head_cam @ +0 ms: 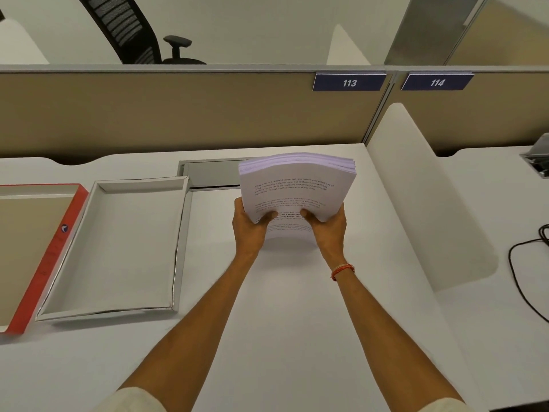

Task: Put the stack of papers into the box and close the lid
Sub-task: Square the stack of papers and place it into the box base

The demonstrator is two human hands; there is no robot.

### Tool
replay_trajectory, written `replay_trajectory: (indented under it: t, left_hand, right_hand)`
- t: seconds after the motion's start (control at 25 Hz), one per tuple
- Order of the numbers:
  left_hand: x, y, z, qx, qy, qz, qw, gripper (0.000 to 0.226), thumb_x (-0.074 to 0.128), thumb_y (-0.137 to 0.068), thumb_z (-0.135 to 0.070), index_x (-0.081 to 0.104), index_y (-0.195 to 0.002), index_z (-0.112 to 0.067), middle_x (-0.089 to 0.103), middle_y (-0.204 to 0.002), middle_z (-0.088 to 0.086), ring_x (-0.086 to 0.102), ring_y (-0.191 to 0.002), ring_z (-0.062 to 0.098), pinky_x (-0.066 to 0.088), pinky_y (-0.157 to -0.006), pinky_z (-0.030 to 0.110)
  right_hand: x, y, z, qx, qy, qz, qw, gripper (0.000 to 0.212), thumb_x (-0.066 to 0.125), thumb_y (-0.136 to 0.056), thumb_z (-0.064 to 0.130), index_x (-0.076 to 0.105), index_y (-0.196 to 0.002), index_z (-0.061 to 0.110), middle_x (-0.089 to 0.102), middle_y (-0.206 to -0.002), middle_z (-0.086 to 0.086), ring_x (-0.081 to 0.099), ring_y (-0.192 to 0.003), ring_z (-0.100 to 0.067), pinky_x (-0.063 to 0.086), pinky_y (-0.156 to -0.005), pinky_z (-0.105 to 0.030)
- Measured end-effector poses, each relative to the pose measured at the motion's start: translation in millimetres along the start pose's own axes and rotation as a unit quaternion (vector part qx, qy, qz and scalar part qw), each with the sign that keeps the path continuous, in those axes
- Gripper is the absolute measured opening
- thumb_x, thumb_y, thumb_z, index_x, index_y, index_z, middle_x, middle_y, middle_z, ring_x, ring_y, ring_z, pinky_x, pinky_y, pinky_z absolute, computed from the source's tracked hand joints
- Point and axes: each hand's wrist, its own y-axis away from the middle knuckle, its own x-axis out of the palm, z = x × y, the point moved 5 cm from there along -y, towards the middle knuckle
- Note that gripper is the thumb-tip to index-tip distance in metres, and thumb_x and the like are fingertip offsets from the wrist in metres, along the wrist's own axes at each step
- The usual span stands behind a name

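Note:
A thick stack of printed white papers [294, 188] is lifted off the desk, bowed upward in the middle. My left hand [251, 230] grips its near left corner and my right hand [328, 228] grips its near right corner, thumbs on top. To the left of the stack an open white box [178, 248] lies flat on the desk with nothing inside. Its lid [44, 263], red outside and tan inside, lies upside down at the far left, touching the box.
A beige partition [178, 114] stands behind the white desk [282, 322]. A grey cable hatch [212, 173] sits behind the stack. A white divider [430, 203] rises on the right, with a black cable [517, 278] beyond it.

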Motion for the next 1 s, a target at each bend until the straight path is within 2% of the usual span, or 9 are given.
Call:
replay_trajectory:
  t: [0.2,0.32,0.4,0.44,0.52,0.64,0.84,1.0]
  left_hand:
    - [-1,0,-1,-0.023,-0.017,0.001,1.000,0.055,0.078,-0.078,-0.009,0.043,-0.119,-0.020,0.057,-0.111,-0.003,0.059,-0.096,0.010,0.051,-0.068,0.004]
    - [0,-6,-12,-0.034,-0.052,0.015,0.998,0.055,0.077,-0.079,-0.010,0.043,-0.122,-0.013,0.057,-0.114,0.000,0.059,-0.098,0.015,0.057,-0.078,0.021]
    - [0,-13,-25,-0.049,-0.093,0.020,0.994,0.056,0.078,-0.079,-0.012,0.042,-0.122,-0.012,0.059,-0.117,0.004,0.060,-0.097,0.017,0.058,-0.085,0.035]
    - [-2,-16,-31,-0.060,-0.115,0.014,0.992,0.059,0.079,-0.078,-0.013,0.042,-0.123,-0.010,0.060,-0.120,0.007,0.061,-0.097,0.018,0.057,-0.086,0.036]
    - [-7,-24,-37,-0.080,-0.152,0.005,0.985,0.062,0.081,-0.077,-0.017,0.043,-0.125,-0.008,0.061,-0.125,0.011,0.064,-0.103,0.024,0.056,-0.087,0.038]
    - [-19,-31,-40,-0.093,-0.213,0.020,0.972,0.062,0.080,-0.077,-0.023,0.046,-0.126,-0.009,0.061,-0.128,0.013,0.066,-0.107,0.029,0.055,-0.087,0.039]
    - [-60,-40,-47,-0.084,-0.266,0.019,0.960,0.059,0.080,-0.077,-0.025,0.047,-0.124,-0.008,0.062,-0.127,0.013,0.065,-0.109,0.031,0.054,-0.084,0.035]
    - [-129,-49,-42,-0.084,-0.289,0.001,0.953,0.057,0.082,-0.075,-0.024,0.052,-0.121,-0.007,0.064,-0.125,0.014,0.066,-0.108,0.032,0.055,-0.080,0.034]
  right_hand:
    - [0,5,4,0.003,0.005,-0.011,1.000,0.066,0.087,-0.067,0.018,0.048,-0.120,0.017,0.063,-0.113,-0.004,0.063,-0.098,-0.015,0.058,-0.076,-0.017]
    - [5,1,17,0.026,0.032,-0.014,0.999,0.061,0.085,-0.068,0.015,0.048,-0.116,0.010,0.062,-0.109,-0.003,0.063,-0.096,-0.020,0.061,-0.077,-0.025]
    - [11,-6,31,0.039,0.086,0.003,0.996,0.062,0.084,-0.069,0.016,0.044,-0.115,0.008,0.061,-0.112,-0.007,0.064,-0.098,-0.025,0.060,-0.078,-0.031]
    - [13,-10,39,0.041,0.126,0.013,0.991,0.064,0.084,-0.069,0.018,0.043,-0.117,0.007,0.061,-0.116,-0.010,0.064,-0.100,-0.028,0.058,-0.078,-0.031]
    - [18,-15,51,0.042,0.203,0.038,0.978,0.067,0.084,-0.071,0.021,0.042,-0.121,0.004,0.061,-0.123,-0.014,0.063,-0.107,-0.031,0.055,-0.081,-0.034]
    - [29,-12,59,0.044,0.255,0.085,0.962,0.059,0.080,-0.076,0.023,0.045,-0.119,0.002,0.061,-0.125,-0.015,0.064,-0.109,-0.032,0.054,-0.082,-0.034]
    - [66,6,64,0.054,0.250,0.142,0.956,0.045,0.075,-0.081,0.021,0.050,-0.115,0.003,0.063,-0.124,-0.015,0.065,-0.107,-0.033,0.053,-0.077,-0.032]
    - [125,39,70,0.053,0.240,0.179,0.953,0.047,0.074,-0.082,0.020,0.048,-0.116,0.001,0.062,-0.125,-0.016,0.064,-0.109,-0.033,0.055,-0.082,-0.035]
